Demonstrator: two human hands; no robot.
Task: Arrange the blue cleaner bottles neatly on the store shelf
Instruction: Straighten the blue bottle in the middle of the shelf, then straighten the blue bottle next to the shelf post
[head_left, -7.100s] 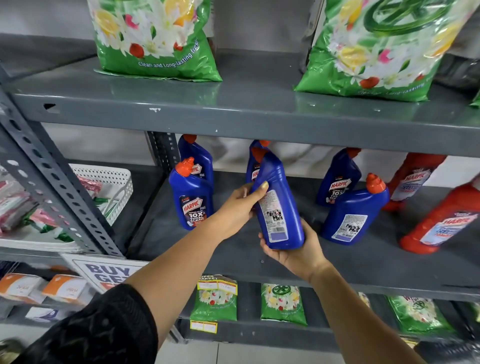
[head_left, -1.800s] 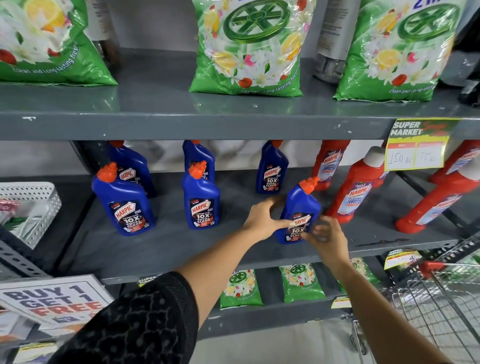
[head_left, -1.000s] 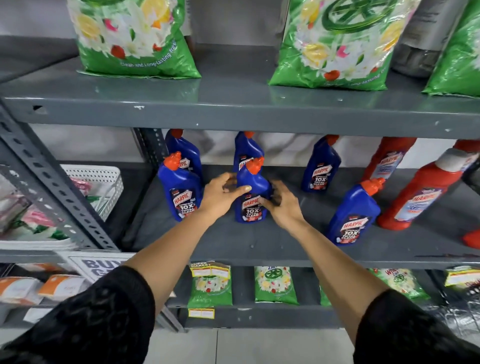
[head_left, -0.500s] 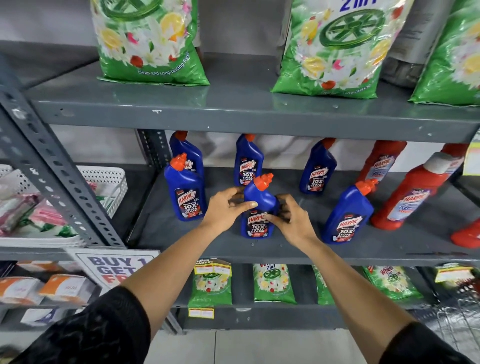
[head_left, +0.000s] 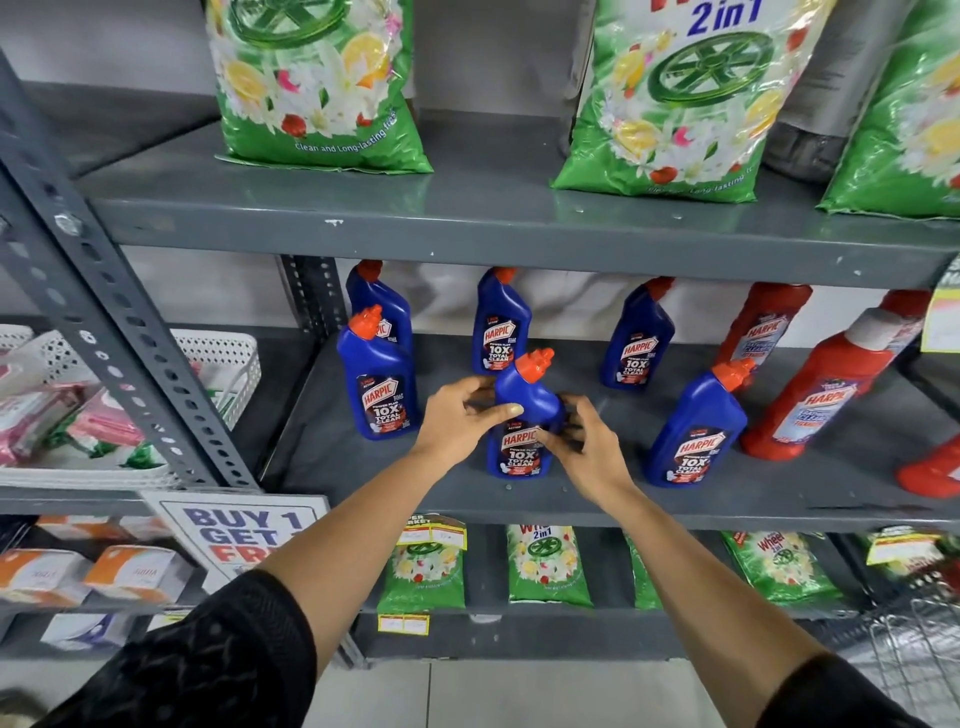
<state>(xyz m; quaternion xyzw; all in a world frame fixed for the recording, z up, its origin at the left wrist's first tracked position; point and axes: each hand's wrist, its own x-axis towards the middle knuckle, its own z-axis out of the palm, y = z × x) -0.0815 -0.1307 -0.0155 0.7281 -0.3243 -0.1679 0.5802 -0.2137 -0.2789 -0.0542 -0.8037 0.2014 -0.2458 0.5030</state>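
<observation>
**A:** Why were both hands on that one bottle?

**B:** The blue plastic cleaner bottle with the orange cap (head_left: 524, 415) stood upright near the front of the grey metal middle shelf (head_left: 571, 504), label facing out. The left hand (head_left: 460, 415) was wrapped round its shoulder, thumb across the front; the right hand (head_left: 587, 449) had its fingers curled against the label side. Both were closed on it, I'd judge to square it rather than lift it, since its base looked flat on the shelf.

**A:** And the other blue ones?

**B:** Two more stood in front: a matching blue bottle at front left (head_left: 379, 384) and another at front right (head_left: 696, 431). Three blue bottles at the back (head_left: 501, 325) lined up behind them, so the held one sat between its front neighbours, well apart from each.

**A:** So, nearly finished?

**B:** Probably; the labels all faced forward. The red cleaner bottles (head_left: 826, 384) stayed grouped on the right, which kept colours separate.
</observation>
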